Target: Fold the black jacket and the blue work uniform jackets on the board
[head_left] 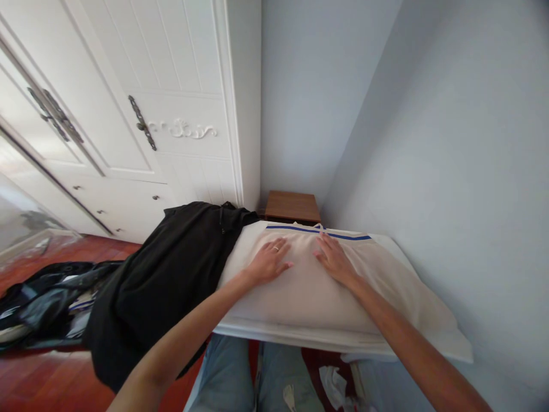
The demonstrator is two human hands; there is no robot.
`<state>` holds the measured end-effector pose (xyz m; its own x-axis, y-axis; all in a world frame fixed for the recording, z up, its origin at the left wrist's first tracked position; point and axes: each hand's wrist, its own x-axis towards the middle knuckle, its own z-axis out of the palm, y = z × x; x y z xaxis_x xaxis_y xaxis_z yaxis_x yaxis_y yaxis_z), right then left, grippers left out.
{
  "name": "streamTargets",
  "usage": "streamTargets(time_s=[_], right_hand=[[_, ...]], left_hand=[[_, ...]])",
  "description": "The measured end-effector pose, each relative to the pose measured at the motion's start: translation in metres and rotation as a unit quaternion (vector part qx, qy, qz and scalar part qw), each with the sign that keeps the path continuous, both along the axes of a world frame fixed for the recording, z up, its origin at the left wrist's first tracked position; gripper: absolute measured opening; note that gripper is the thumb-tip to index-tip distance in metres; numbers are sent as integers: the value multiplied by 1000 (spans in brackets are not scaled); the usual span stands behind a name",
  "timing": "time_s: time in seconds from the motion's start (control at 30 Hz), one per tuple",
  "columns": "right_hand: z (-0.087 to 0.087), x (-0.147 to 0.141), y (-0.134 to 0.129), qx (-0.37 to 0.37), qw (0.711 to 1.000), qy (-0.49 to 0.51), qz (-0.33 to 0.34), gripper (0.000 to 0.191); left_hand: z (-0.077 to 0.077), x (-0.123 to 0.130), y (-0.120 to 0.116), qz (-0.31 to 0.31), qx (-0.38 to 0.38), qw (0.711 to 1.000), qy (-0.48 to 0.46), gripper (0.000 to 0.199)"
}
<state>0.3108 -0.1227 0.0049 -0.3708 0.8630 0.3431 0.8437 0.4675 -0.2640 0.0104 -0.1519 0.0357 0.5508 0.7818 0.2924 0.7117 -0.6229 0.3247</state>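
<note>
A cream garment [309, 286] lies spread out on a white tabletop [454, 343]. Along its far edge run a dark blue stripe and a pale drawstring [318, 227], as at a waistband. My left hand [270, 260] rests palm down on the cloth just below the stripe, fingers spread, a ring on one finger. To its right, my right hand [334, 257] also lies flat on the fabric, its fingertips close to the drawstring. Neither hand grips anything. A black garment [171, 280] with a cord is draped over the left end of the table and hangs down.
White wardrobe doors [184, 131] rise at the left and back. A brown wooden box-like piece [291, 206] stands behind the table, against the grey wall [454, 149]. An open suitcase-like heap of clothes [55, 303] lies on the red floor. White crumpled material [332, 383] is below the table.
</note>
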Motion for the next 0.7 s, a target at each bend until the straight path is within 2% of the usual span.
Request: streamTargets(time_s=[0.03, 0.1, 0.2, 0.3, 0.43, 0.57, 0.7], right_hand=[[0, -5, -1, -7, 1000, -17, 14, 56], [-3, -2, -1, -37, 998, -40, 13, 57], [-11, 24, 4, -74, 996, -44, -1, 60], [-16, 52, 7, -81, 996, -44, -8, 61], [-11, 83, 6, -100, 987, -85, -90, 58], [0, 121, -4, -105, 969, -122, -190, 55], [12, 147, -36, -95, 958, -75, -259, 56]], left_hand=[[-5, 5, -3, -26, -15, 999, 21, 65], [-15, 7, -2, -34, -46, 997, 51, 67], [-25, -3, 6, -17, -66, 996, 61, 66], [-32, -19, 11, -1, -70, 997, 44, 62], [-39, -34, 14, 34, -68, 997, 5, 59], [-34, -41, 15, 50, -97, 994, -27, 64], [-14, -49, 2, 72, -135, 984, -92, 62]])
